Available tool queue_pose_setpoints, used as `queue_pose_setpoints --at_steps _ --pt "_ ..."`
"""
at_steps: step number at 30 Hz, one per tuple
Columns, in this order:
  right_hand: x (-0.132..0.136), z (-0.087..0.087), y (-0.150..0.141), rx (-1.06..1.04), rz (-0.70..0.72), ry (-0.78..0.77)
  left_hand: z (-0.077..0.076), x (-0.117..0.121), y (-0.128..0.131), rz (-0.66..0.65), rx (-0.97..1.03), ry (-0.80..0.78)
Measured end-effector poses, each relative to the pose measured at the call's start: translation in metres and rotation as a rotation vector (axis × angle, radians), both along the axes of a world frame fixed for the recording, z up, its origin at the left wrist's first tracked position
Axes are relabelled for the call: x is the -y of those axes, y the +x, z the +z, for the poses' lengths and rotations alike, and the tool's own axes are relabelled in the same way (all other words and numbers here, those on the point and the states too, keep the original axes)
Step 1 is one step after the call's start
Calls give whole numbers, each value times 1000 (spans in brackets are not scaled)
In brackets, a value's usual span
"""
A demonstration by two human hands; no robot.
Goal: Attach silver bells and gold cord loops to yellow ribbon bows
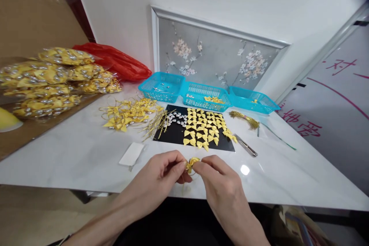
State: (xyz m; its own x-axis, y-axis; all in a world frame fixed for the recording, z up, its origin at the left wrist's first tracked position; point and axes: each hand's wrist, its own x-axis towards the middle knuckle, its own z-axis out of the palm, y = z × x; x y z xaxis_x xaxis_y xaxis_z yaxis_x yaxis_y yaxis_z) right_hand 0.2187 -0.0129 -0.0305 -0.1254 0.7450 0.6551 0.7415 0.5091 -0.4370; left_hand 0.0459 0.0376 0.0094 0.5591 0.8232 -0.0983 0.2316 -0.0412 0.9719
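Observation:
Near the table's front edge, my left hand [168, 171] and my right hand [220, 177] meet at a small yellow ribbon bow [193, 161]. Both pinch it between thumb and fingers, one from each side. A thin gold cord loops and hangs below the bow; its exact path between the fingers is hard to make out. Just beyond the hands lies a black mat [170, 141] with rows of yellow bows [201, 127]. Silvery beads [176, 119] and loose gold cords [154, 125] lie at the mat's left side.
Three blue baskets [163, 98] stand along the wall. Corded yellow bows [129, 111] are heaped left of the mat. A white card [131, 154], a utility knife [246, 146] and a gold cord bundle [245, 119] lie around it. Filled clear bags [43, 77] and red plastic [115, 61] are at far left.

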Motion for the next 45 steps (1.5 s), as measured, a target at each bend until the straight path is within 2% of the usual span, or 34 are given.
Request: queue_pose_setpoints --at_steps 4,7,12,23,27,31,35,38,41,43,45 --pt "3 1 -6 -48 -22 -67 2 2 1 -12 -31 54" --pt "5 1 -6 26 -67 -28 4 5 2 -14 -70 82" --pt "3 1 0 109 -86 20 4 2 2 -15 -35 23" --pt "2 5 -1 -73 21 -13 0 -4 3 -9 40 -92" --pt "4 4 -8 -134 12 -23 -2 -2 7 19 36 -41" --pt "6 3 -13 -68 -50 -11 -7 -1 9 53 -8 51" --pt "5 1 -16 19 -29 40 -10 0 9 66 -86 152" --pt "4 2 -17 32 -42 91 -9 -1 9 74 -99 163" --pt "5 7 -16 -150 -60 144 -8 -1 8 64 -70 131" --pt "6 12 -13 -422 -24 63 -7 -1 7 58 -66 109" --pt "5 16 -7 -769 62 -83 -7 -1 5 55 -53 71"
